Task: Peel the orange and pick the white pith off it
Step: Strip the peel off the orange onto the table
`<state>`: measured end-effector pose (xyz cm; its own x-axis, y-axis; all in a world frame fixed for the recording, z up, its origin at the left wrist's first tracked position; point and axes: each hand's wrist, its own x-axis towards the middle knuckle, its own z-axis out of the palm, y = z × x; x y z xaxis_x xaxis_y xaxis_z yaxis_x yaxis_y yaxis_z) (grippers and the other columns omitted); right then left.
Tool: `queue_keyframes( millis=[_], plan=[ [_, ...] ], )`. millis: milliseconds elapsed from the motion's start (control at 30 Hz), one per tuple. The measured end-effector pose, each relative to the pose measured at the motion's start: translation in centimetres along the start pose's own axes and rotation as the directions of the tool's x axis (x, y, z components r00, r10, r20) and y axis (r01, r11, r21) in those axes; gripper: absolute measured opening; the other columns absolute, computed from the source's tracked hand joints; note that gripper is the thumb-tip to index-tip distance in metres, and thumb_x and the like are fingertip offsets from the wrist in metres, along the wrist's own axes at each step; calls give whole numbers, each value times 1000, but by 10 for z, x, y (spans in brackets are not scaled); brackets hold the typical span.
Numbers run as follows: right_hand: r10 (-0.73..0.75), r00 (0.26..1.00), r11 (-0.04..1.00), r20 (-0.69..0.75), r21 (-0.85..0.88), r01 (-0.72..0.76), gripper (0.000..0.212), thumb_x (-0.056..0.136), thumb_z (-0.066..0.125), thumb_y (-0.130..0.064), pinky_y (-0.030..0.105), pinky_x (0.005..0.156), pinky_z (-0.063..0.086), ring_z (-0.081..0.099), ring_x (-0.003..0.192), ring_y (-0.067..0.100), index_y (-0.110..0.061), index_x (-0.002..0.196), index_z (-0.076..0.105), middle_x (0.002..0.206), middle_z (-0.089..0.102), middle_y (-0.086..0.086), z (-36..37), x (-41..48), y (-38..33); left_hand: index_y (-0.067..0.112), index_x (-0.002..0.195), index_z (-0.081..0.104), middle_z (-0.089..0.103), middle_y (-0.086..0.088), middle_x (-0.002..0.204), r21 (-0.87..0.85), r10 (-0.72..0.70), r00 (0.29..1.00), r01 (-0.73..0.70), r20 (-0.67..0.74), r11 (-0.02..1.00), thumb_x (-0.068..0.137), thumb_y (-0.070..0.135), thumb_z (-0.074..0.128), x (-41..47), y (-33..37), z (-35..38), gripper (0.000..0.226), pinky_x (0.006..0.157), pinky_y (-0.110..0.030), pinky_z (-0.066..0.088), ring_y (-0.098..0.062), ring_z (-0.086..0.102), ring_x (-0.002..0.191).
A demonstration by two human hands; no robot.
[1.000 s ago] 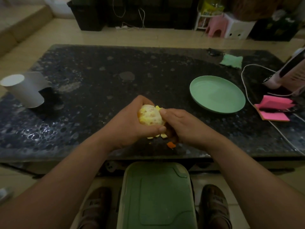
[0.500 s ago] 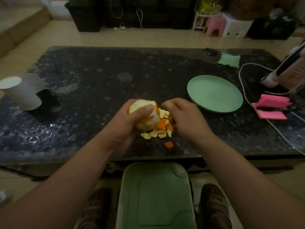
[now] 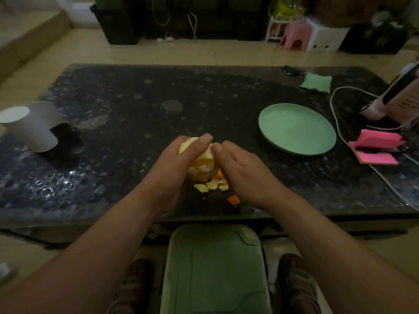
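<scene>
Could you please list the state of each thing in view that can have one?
orange: mostly peeled, some pith left, held above the table.
left hand: closed around the orange.
right hand: thumb on the orange; whether its grip holds anything is hidden.
peel scraps: loose on the table under the hands.
green plate: upright, empty.
pink sticky notes: fanned open.
bin lid: shut.
</scene>
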<state>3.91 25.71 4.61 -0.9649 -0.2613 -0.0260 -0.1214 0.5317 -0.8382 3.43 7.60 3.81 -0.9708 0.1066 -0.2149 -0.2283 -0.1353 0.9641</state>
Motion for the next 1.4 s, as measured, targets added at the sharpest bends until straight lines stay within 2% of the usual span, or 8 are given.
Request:
queue_keyframes(
  millis=[233,333,433,700,1033,1233,1333,1400],
  plan=[
    [-123,990,982,-64,-154,112,38,112,40,-30,40,57,37,47,60,14,-17,77,50,65,50,-2,2,3,7,21,117,70,75,-6,107,74,37,999,-37,9,997,84,50,79,-1,-3,-3,46,75,-33,60,-20,74,93],
    [-46,993,999,-106,10,47,37,110,41,-25,42,57,39,47,59,14,-8,78,51,66,51,10,2,3,7,21,115,70,75,-4,102,10,33,999,-34,13,999,84,49,79,-2,-1,0,43,69,-31,59,-19,74,88],
    [43,999,982,-3,183,-42,40,113,39,-32,42,57,47,54,61,21,-3,89,54,69,57,7,-3,2,4,19,115,69,75,-4,100,18,48,999,-48,-4,999,82,49,84,-1,2,0,46,63,-27,57,-18,73,85],
    [44,964,999,263,-40,-35,35,113,42,-33,49,63,55,66,68,27,-6,103,63,86,71,16,-21,1,1,19,116,69,75,-10,110,283,60,998,-66,31,957,75,52,90,0,2,-7,57,78,-39,65,-19,75,92],
    [43,983,918,181,382,-110,31,113,41,-21,23,48,37,48,55,15,-8,89,56,70,56,6,-14,-4,-5,1,133,63,71,-16,111,-96,-55,993,66,106,993,86,50,71,0,4,-11,68,77,-39,59,-29,70,96],
    [165,973,555,164,799,-229,24,109,45,-19,27,50,20,42,53,11,-12,94,63,69,51,0,2,3,-4,9,127,64,68,-16,109,-504,-74,988,134,137,853,95,52,64,-2,6,-2,54,70,-33,57,-25,68,87],
    [288,956,893,54,345,-289,26,110,47,-16,31,56,44,58,63,15,-17,116,73,80,67,5,6,5,14,11,128,64,68,-17,113,-519,-145,989,141,34,843,95,52,68,3,2,-1,53,79,-39,57,-32,68,94],
    [274,962,960,1,-61,-274,37,108,46,-13,32,67,52,69,79,16,-30,133,69,101,74,3,10,6,20,14,126,67,70,-15,113,-482,-190,982,157,-19,862,95,51,70,5,-1,-2,47,92,-45,53,-33,66,103]
  ],
)
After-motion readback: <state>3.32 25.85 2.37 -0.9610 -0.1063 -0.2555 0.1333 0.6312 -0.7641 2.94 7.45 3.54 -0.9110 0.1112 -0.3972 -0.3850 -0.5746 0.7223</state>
